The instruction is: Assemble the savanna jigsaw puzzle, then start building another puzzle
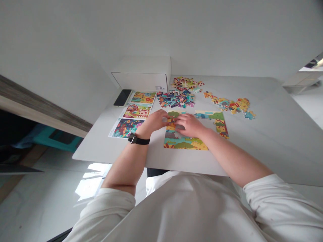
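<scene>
A partly assembled jigsaw puzzle (186, 145) with animals and trees lies flat in front of me, with a gap in its middle. My left hand (158, 120) is at the puzzle's left edge, its index finger and thumb curved and apart, touching the border pieces. From the other side my right hand (189, 125) reaches over the gap. Its fingers are stretched out and rest on the upper left pieces, the thumb lower and apart from them. My right hand and wrist hide part of the puzzle's middle. A black smartwatch (131, 138) is on my left wrist.
A picture sheet (121, 114) with three printed scenes lies at the left, beside a phone (122, 97). Behind stands a white box (141, 80). Loose dark-blue pieces (176, 99), red-toned pieces (185, 83) and yellow pieces (233, 106) lie beyond the puzzle on the white table (267, 141).
</scene>
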The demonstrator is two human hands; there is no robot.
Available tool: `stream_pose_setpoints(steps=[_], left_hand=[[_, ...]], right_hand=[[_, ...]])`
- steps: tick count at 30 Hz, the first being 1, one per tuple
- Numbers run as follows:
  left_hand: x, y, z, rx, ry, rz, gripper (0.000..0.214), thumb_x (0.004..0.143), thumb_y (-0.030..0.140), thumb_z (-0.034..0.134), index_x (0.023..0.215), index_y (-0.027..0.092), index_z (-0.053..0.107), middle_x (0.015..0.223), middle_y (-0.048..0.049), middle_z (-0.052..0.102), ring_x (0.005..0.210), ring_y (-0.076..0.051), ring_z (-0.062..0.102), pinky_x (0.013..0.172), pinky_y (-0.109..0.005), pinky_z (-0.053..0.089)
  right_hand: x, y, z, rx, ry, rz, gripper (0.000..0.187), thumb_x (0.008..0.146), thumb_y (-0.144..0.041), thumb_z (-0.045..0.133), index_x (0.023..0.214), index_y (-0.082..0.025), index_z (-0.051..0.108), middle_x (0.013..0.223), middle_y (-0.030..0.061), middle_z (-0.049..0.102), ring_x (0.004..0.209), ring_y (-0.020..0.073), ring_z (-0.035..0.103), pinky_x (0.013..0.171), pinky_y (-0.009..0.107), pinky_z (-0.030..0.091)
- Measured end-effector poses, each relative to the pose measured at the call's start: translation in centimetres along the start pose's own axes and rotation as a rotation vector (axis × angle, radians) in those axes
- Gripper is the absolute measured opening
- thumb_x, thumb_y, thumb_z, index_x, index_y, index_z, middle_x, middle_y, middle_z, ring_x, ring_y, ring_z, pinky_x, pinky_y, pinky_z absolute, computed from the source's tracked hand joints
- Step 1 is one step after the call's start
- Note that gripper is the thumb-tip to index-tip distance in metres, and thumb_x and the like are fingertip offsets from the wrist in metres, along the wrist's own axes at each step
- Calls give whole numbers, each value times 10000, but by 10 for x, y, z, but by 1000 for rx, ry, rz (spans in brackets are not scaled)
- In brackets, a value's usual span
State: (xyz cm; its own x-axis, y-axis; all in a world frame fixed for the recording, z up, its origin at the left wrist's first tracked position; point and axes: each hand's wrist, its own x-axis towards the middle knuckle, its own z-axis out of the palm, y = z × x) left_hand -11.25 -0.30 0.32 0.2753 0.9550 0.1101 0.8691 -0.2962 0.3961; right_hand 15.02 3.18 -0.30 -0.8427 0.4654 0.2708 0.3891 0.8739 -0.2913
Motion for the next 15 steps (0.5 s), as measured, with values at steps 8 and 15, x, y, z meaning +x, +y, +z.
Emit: stream_pose_setpoints(steps=[8, 15], left_hand=[[-1, 2, 1, 47, -5, -24, 305, 908, 389, 825, 1169, 232, 821, 1379, -114, 772, 1336, -321, 692, 1182, -420, 524], [-1, 8, -2, 25, 20, 12, 364, 937, 388, 796, 1267, 236, 823, 1410, -108, 781, 1320, -312, 717, 1182, -428, 526]], right_hand=[[1, 0, 0, 6, -21, 3, 263, 973, -326, 806, 1211, -229, 866, 1314, 133, 810, 1254, 345, 703, 1139, 525, 498], [3, -4, 2, 0, -4, 36, 274, 955, -287, 818, 1224, -249, 859, 1357, 104, 809, 1279, 334, 701, 1166, 527, 500]])
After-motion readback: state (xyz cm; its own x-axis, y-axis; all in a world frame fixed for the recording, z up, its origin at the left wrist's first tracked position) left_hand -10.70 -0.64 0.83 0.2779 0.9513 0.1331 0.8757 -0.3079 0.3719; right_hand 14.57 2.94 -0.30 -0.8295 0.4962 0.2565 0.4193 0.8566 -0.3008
